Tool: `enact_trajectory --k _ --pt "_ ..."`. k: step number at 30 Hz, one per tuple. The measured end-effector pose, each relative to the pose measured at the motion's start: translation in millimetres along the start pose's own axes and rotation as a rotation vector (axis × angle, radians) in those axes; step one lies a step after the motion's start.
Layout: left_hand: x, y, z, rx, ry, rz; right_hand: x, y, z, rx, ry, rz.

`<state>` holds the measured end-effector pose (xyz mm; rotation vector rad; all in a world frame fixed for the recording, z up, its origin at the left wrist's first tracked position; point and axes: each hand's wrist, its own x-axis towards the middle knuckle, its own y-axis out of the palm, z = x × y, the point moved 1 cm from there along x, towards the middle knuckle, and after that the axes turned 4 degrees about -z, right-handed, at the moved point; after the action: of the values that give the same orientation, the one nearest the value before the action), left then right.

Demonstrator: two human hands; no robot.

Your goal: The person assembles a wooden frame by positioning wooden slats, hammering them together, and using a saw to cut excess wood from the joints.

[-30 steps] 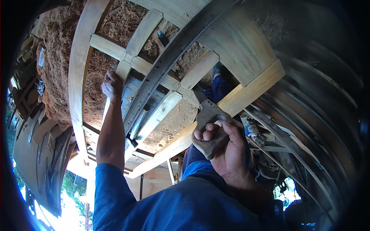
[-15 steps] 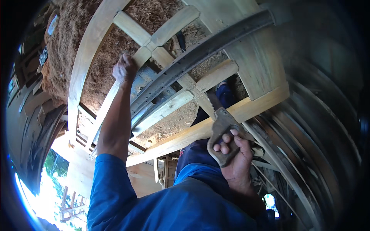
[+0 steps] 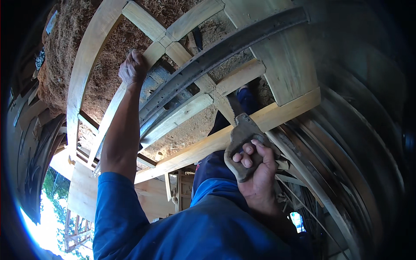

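My left hand (image 3: 132,69), fingers curled, grips a light wooden strip (image 3: 154,54) of a curved lattice frame near a cross joint. My right hand (image 3: 255,173) is wrapped round the worn wooden handle of a handsaw (image 3: 241,130). Its toothed blade (image 3: 234,106) reaches up beside a short frame piece at the lower cross joint (image 3: 213,93), just above a long pale rail (image 3: 290,106). A long dark, curved bar (image 3: 182,78) with small holes lies diagonally over the lattice between my hands.
A pile of fibrous brown shavings (image 3: 65,69) is at the upper left. Stacked curved boards (image 3: 351,173) line the right side. My legs show behind the frame, on sawdust-strewn ground (image 3: 177,138). Loose panels (image 3: 84,186) and bright foliage (image 3: 54,190) are at the lower left.
Over the last second the view has shifted, and my left hand sits higher in the picture. The saw handle moved right, then slightly back left, with my hand still round it.
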<state>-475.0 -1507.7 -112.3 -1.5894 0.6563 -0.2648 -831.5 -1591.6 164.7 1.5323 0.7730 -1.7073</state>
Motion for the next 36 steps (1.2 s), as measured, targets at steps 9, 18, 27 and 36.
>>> enact_trajectory --k 9,18,27,36 --pt "1.9 -0.5 3.1 0.025 0.02 0.058 16.0 -0.6 -7.9 0.048 0.006 -0.076" --pt "-4.0 -0.1 -8.8 -0.008 0.002 0.033 27.5 -10.9 -16.7 0.162 0.068 -0.137" --pt "0.1 -2.7 -1.9 0.011 -0.04 0.076 40.5 -17.4 -4.7 0.139 0.076 -0.065" --pt "2.8 7.7 3.8 0.032 0.016 0.025 60.5 -76.9 24.1 -0.367 -0.103 -0.197"
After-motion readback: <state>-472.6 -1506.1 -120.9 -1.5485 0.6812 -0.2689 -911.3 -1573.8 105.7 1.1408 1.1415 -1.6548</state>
